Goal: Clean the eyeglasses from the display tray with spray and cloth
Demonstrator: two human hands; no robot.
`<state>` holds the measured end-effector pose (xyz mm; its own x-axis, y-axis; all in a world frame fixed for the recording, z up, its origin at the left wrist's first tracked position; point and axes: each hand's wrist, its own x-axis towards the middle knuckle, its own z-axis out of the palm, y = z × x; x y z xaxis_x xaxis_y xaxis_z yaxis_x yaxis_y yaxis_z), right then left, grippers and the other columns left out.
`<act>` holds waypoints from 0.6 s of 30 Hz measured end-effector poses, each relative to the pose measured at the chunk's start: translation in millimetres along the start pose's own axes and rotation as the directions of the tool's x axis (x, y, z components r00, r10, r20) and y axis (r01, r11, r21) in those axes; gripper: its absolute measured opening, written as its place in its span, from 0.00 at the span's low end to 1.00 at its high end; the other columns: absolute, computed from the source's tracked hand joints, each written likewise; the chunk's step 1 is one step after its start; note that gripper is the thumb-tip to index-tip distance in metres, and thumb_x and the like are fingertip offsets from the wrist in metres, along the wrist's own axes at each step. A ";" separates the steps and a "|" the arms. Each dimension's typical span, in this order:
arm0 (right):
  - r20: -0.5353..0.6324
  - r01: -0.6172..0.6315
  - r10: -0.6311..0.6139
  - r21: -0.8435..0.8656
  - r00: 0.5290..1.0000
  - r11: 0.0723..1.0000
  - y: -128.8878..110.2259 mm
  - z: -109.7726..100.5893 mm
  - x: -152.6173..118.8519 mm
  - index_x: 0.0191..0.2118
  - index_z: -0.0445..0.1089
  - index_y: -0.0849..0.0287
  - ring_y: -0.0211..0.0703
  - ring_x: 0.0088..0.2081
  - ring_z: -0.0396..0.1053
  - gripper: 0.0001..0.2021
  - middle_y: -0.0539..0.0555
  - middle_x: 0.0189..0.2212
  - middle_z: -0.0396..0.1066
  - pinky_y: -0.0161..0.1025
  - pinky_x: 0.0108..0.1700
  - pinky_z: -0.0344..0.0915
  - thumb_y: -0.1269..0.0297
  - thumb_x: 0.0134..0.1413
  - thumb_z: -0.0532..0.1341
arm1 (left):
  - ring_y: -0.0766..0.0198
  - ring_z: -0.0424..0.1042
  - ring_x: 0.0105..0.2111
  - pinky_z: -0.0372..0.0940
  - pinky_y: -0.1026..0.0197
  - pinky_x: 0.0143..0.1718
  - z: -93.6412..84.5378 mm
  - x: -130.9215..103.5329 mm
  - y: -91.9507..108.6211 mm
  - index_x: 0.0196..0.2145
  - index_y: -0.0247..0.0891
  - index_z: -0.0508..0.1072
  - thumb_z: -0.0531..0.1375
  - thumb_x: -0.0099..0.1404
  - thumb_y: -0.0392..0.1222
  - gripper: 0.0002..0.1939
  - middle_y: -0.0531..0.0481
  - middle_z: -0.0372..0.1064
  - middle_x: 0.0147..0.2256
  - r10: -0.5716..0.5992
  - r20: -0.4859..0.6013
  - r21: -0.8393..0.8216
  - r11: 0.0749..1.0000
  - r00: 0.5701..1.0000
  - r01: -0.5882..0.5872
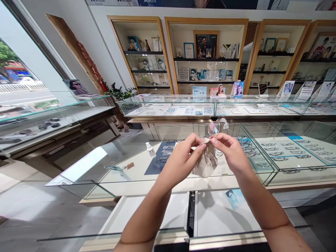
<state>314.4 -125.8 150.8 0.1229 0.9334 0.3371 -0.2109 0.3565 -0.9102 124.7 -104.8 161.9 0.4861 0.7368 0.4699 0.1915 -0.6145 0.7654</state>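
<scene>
A pair of thin-framed eyeglasses (214,128) is held up over the glass display case, one lens raised above my fingers. My left hand (185,154) is closed on a beige cloth (205,165), which hangs down below the fingertips and partly covers the glasses. On the other side, my right hand (231,148) pinches the glasses frame between thumb and fingers, touching the cloth's edge. The fingertips of both hands nearly meet. A small white spray bottle (150,149) stands on the case, left of my left hand.
Rows of eyeglasses lie inside the display case (273,171). A brown tag (130,165) is at the left. Below, two white drawers (223,220) stand open, one with a blue card (235,198). A crumpled white item (224,122) sits behind the hands. Shelves line the wall.
</scene>
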 end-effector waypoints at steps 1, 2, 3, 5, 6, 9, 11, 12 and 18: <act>-0.017 0.008 -0.008 -0.003 1.000 1.000 0.3 0.3 -0.1 0.29 0.79 0.54 0.44 0.39 0.72 0.20 0.51 0.34 0.79 0.41 0.44 0.70 0.45 0.39 0.81 | 0.63 0.73 0.35 0.63 0.63 0.33 1.4 -0.1 1.6 0.39 0.41 0.69 0.57 0.78 0.52 0.13 0.50 0.75 0.37 0.026 -0.007 0.021 0.999 1.000 -0.026; -0.031 0.017 -0.017 -0.005 0.999 1.000 0.7 0.5 -0.1 0.29 0.79 0.54 0.44 0.38 0.72 0.21 0.51 0.34 0.79 0.41 0.44 0.70 0.45 0.39 0.81 | 0.62 0.74 0.39 0.65 0.62 0.36 2.8 -0.1 3.2 0.39 0.41 0.70 0.57 0.78 0.50 0.12 0.49 0.76 0.40 0.063 -0.020 0.050 0.997 0.998 -0.062; -0.043 0.028 -0.028 -0.009 0.999 1.000 1.4 0.6 -0.1 0.30 0.79 0.54 0.44 0.38 0.72 0.21 0.51 0.33 0.78 0.41 0.43 0.70 0.44 0.39 0.81 | 0.61 0.75 0.41 0.66 0.61 0.38 4.2 -0.2 4.7 0.39 0.41 0.70 0.57 0.78 0.48 0.10 0.47 0.76 0.42 0.109 -0.039 0.088 0.990 0.993 -0.106; -0.068 0.062 -0.064 -0.025 0.996 0.998 3.1 0.6 -0.3 0.30 0.78 0.54 0.43 0.36 0.71 0.21 0.50 0.31 0.77 0.40 0.41 0.70 0.44 0.41 0.80 | 0.59 0.75 0.43 0.66 0.59 0.43 7.1 -0.6 7.5 0.39 0.41 0.72 0.58 0.77 0.44 0.07 0.47 0.77 0.43 0.214 -0.073 0.181 0.963 0.974 -0.198; -0.078 0.086 -0.089 -0.033 0.993 0.996 3.9 0.6 -0.4 0.30 0.78 0.54 0.42 0.35 0.70 0.20 0.50 0.31 0.76 0.40 0.41 0.70 0.44 0.42 0.80 | 0.60 0.74 0.42 0.66 0.58 0.44 8.3 -0.9 8.6 0.39 0.41 0.73 0.59 0.76 0.42 0.06 0.47 0.77 0.41 0.257 -0.070 0.218 0.947 0.964 -0.237; -0.087 0.156 -0.159 -0.045 0.983 0.987 5.4 -0.1 -0.7 0.30 0.78 0.54 0.41 0.34 0.70 0.18 0.49 0.31 0.76 0.39 0.40 0.69 0.46 0.47 0.78 | 0.63 0.74 0.35 0.65 0.60 0.41 10.4 -1.0 8.9 0.35 0.41 0.75 0.60 0.75 0.41 0.09 0.52 0.77 0.33 0.317 0.072 0.153 0.934 0.946 -0.324; -0.075 0.183 -0.185 -0.038 0.980 0.982 5.0 -1.5 -0.4 0.31 0.78 0.53 0.41 0.35 0.70 0.17 0.50 0.31 0.76 0.39 0.41 0.69 0.46 0.49 0.78 | 0.65 0.72 0.30 0.64 0.62 0.37 10.8 1.1 6.0 0.30 0.40 0.74 0.60 0.76 0.43 0.15 0.54 0.75 0.28 0.320 0.098 0.021 0.946 0.942 -0.323; -0.068 0.192 -0.194 -0.031 0.979 0.981 4.5 -2.4 -0.2 0.31 0.79 0.53 0.42 0.36 0.71 0.18 0.50 0.32 0.76 0.39 0.42 0.70 0.46 0.48 0.78 | 0.66 0.71 0.28 0.64 0.62 0.35 10.9 3.0 3.7 0.28 0.40 0.72 0.59 0.76 0.44 0.17 0.54 0.74 0.26 0.303 0.030 -0.023 0.953 0.953 -0.302; -0.015 0.199 -0.198 0.026 0.980 0.980 0.8 -8.2 0.3 0.31 0.79 0.52 0.44 0.41 0.73 0.17 0.51 0.36 0.76 0.41 0.46 0.71 0.46 0.48 0.79 | 0.61 0.74 0.39 0.67 0.61 0.42 14.5 19.2 -11.2 0.40 0.39 0.75 0.67 0.69 0.53 0.14 0.48 0.76 0.39 0.002 -0.224 -0.228 0.972 0.974 -0.054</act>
<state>322.2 -125.6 148.3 0.1769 0.8435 0.5071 -0.2079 0.5357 -0.8184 144.2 -87.9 156.0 0.2827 0.7801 0.5581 -0.0343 -0.5732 0.8187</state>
